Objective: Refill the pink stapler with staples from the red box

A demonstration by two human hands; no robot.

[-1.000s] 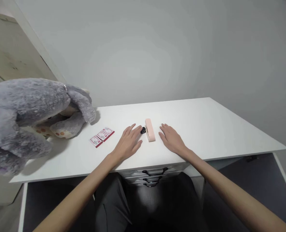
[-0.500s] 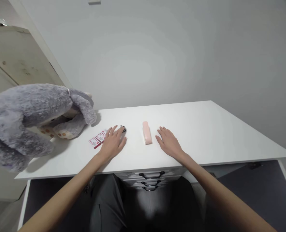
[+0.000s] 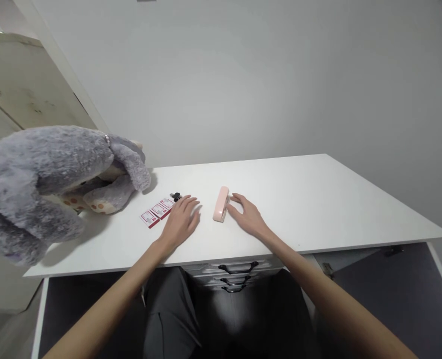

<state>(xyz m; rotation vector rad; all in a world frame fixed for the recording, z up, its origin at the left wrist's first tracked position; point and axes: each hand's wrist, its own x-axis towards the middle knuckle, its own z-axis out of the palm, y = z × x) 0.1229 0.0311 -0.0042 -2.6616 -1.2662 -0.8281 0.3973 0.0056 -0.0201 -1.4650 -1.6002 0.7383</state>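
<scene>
A pink stapler (image 3: 221, 203) lies on the white desk, slightly slanted. Along its right side sits my right hand (image 3: 247, 215), thumb and fingertips at or against it but not wrapped round it; the fingers are apart. My left hand (image 3: 182, 222) rests palm down left of the stapler with its fingers loosely spread and nothing in them. Just beyond its fingers and to the left lie small red-and-white cards (image 3: 158, 210) and a small black object (image 3: 176, 196), perhaps a clip; the hand partly covers them.
A large grey plush toy (image 3: 64, 174) takes up the left end of the desk (image 3: 318, 204). Behind the desk rises a plain grey wall (image 3: 243, 80). Drawers with black handles (image 3: 238, 268) are below the front edge, and a beige cabinet (image 3: 26, 85) stands at the far left.
My right hand has moved left to the stapler, which now lies at a different slant. My left hand has shifted slightly right, uncovering more of the cards and the black object.
</scene>
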